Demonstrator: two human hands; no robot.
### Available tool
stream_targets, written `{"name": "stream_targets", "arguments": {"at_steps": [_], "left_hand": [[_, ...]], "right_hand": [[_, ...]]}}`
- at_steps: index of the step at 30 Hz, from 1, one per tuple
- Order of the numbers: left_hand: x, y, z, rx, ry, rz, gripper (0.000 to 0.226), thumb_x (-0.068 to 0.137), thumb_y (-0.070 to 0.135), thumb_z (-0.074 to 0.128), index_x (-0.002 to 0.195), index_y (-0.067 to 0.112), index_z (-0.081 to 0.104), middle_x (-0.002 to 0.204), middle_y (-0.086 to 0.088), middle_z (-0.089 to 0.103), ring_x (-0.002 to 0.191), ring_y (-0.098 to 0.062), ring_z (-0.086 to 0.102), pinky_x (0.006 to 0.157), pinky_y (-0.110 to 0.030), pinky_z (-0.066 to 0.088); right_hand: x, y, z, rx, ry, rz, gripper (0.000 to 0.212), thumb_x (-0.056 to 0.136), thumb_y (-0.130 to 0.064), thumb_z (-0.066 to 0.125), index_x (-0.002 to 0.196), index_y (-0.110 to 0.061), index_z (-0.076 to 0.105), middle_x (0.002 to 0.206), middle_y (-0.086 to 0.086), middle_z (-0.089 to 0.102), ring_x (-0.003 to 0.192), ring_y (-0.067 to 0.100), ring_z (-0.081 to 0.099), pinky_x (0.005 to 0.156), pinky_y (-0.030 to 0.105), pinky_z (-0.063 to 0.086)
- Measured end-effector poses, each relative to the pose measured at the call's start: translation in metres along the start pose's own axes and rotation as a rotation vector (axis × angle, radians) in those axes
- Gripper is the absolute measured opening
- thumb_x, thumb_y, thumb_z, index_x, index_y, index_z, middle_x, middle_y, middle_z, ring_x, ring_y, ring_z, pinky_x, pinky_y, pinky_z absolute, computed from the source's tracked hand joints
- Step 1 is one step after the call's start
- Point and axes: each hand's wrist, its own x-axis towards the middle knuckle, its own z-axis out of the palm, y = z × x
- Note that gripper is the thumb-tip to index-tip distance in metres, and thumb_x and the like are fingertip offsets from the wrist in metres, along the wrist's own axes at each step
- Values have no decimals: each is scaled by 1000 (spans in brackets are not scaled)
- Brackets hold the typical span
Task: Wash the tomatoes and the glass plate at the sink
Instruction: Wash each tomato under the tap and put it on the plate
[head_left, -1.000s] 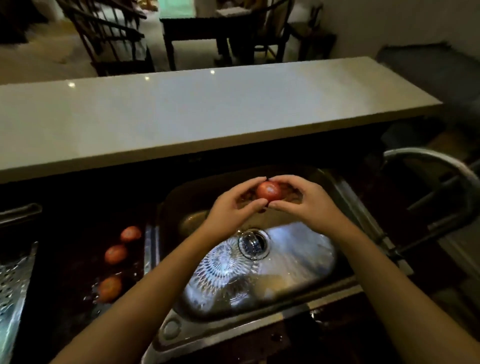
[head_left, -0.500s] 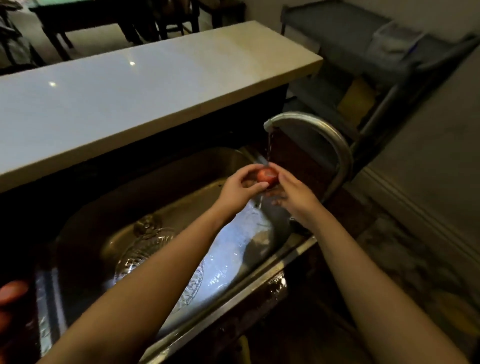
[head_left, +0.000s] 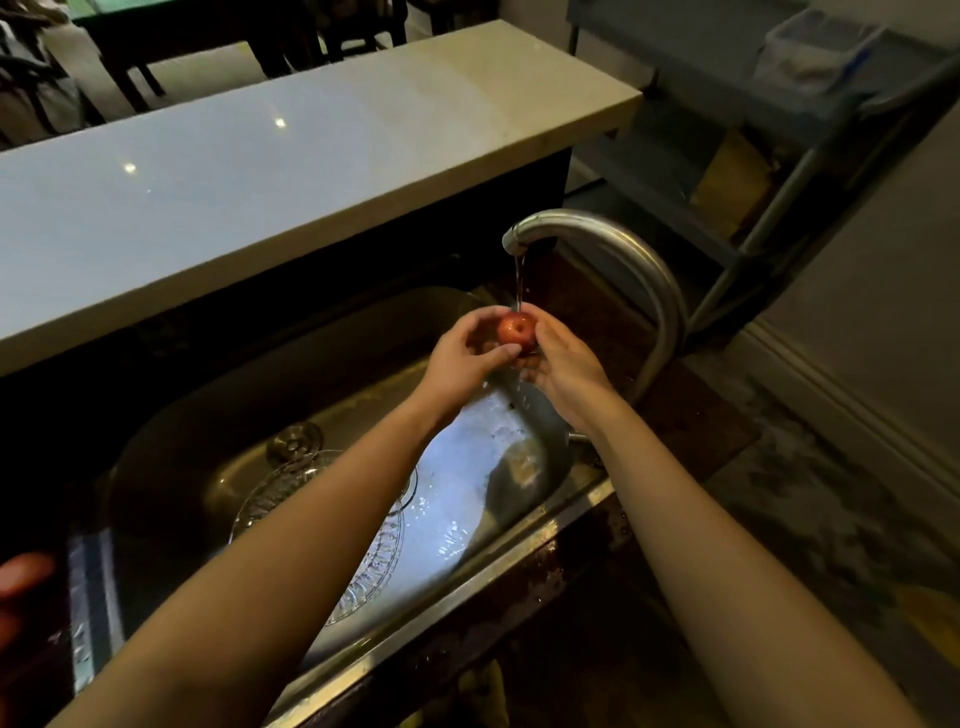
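A small red tomato sits between both my hands under a thin stream of water from the curved metal tap. My left hand curls round its left side, my right hand cups it from the right and below. Down in the steel sink lies the cut-glass plate, partly hidden by my left forearm. At the far left edge another tomato rests on the dark counter.
A pale stone bar top runs behind the sink. The sink drain is beside the plate. A grey metal rack with a plastic bin stands at the right, on a patterned floor.
My hands carried the tomato from over the middle of the sink to the right, under the tap's running water. The view turned right, so the tomatoes on the counter slid to the left edge.
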Motion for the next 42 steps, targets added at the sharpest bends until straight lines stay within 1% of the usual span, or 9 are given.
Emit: {"name": "stream_targets", "arguments": {"at_steps": [7,11,14,18,24,29,32,36,42], "left_hand": [[-4,10,0,73,27,52,41,80,3,67,117,18,55,124,-9,55,115,-23,55,97,-37,50],[-7,21,4,262,90,158,40,82,8,66,120,14,54,123,-6,56,113,-20,54,96,-34,49],[-6,28,3,344,112,204,42,81,10,68,120,11,54,123,-8,56,113,-20,53,96,-32,48],[-4,31,-2,441,133,249,42,80,11,69,119,11,54,124,-8,54,113,-21,53,94,-32,49],[-1,36,-5,670,59,292,45,88,28,60,130,18,49,122,-9,51,101,-16,51,81,-18,41],[1,51,-1,345,-34,70,39,96,22,47,135,22,41,131,-12,44,103,-29,57,60,-17,49],[4,56,-1,293,-59,32,35,99,27,39,134,21,42,116,-7,52,85,-15,56,61,-19,48],[14,60,13,328,-16,-36,34,98,38,37,121,17,51,85,-1,58,66,-10,54,54,-19,45],[28,56,15,243,173,-103,27,101,25,28,113,14,49,100,-9,55,82,-18,52,72,-32,44]], "right_hand": [[0,-5,2,-35,-47,-51,18,96,-34,43,105,-42,56,114,-2,58,106,20,61,89,34,52],[3,-12,7,-170,41,-133,18,94,-36,47,111,-35,53,101,-9,58,90,10,61,71,22,53],[6,-22,17,-118,147,-46,25,97,-42,36,108,-31,55,93,-2,59,81,15,61,73,30,53],[3,-23,22,-89,82,-15,35,98,-42,32,122,-26,52,110,8,58,96,26,61,79,37,53],[7,-33,27,-86,239,87,41,97,-45,33,117,-16,54,72,6,59,55,16,57,50,26,47],[9,-38,33,114,144,95,35,96,-40,39,127,-26,48,113,13,54,96,30,60,85,49,55],[9,-39,26,77,118,24,23,94,-36,44,112,-28,55,107,10,59,92,26,62,78,43,57],[15,-42,28,-174,300,36,30,96,-38,39,106,-14,55,82,10,61,61,19,58,47,27,46],[17,-42,36,-264,253,72,35,98,-38,33,117,-20,55,87,9,62,73,21,63,67,34,55]]}}
